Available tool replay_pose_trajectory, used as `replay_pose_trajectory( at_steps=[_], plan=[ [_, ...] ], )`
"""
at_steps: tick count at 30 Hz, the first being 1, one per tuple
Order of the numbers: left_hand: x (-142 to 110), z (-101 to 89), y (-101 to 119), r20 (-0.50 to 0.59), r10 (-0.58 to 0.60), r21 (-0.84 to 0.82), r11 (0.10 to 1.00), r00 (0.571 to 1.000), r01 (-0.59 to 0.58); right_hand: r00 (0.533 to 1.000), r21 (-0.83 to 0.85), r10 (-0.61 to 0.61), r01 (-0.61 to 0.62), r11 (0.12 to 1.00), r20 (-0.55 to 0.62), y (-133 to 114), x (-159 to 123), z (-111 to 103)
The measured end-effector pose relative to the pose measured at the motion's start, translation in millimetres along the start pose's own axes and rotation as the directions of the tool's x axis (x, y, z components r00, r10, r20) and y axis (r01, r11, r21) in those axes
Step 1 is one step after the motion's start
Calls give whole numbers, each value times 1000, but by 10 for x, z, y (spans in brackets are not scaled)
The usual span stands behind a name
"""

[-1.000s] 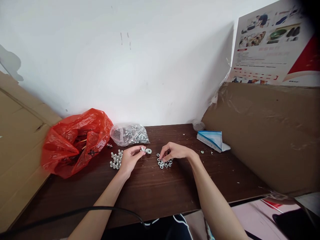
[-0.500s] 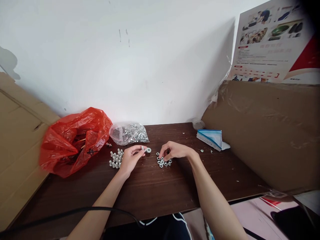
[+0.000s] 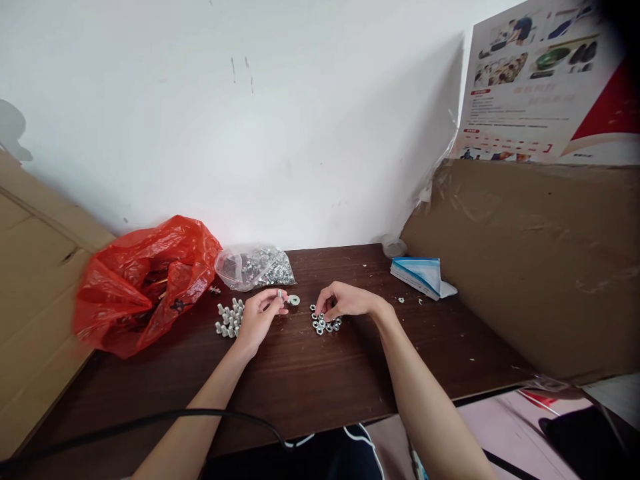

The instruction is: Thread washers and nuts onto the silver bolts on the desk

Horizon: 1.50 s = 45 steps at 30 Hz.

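Observation:
My left hand (image 3: 256, 315) rests on the dark wooden table (image 3: 310, 380) with its fingers pinched round a small silver bolt (image 3: 279, 294). A flat washer (image 3: 294, 300) lies on the table just right of that bolt. My right hand (image 3: 344, 300) is curled with its fingertips down in a small pile of silver nuts (image 3: 324, 325); what it pinches is too small to make out. A cluster of upright bolts (image 3: 229, 319) stands just left of my left hand.
A red plastic bag (image 3: 145, 283) lies at the table's left, a clear bag of metal parts (image 3: 254, 267) behind the hands. A blue-white packet (image 3: 421, 276) sits at the right. Cardboard sheets (image 3: 530, 267) flank both sides. A black cable (image 3: 150, 423) crosses the near edge.
Both hands have stayed at nearly the same spots. The left hand's fingers have shifted slightly round the bolt; the view has drifted a little.

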State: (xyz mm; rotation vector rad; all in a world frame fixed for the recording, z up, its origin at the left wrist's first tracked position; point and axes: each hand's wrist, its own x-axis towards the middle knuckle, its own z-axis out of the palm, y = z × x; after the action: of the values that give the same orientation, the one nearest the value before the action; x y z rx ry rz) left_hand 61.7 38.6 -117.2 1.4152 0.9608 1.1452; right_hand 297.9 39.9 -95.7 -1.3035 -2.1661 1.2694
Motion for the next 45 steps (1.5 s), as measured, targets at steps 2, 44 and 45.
replay_pose_trajectory(
  at_steps=[2,44,45],
  plan=[
    [7,-2,-18,-35,6,31,1000,999,-5,1000,-33,-10,10,999,-18,-8,4,5],
    [-4,7,-82,-25,180,193,966,983,-172,786,-44,-407,439,897,-464,-301,266,428],
    [-6,7,-79,-24,183,203,963,983,-174,789,-50,-405,433,900,-462,-299,269,430]
  ],
)
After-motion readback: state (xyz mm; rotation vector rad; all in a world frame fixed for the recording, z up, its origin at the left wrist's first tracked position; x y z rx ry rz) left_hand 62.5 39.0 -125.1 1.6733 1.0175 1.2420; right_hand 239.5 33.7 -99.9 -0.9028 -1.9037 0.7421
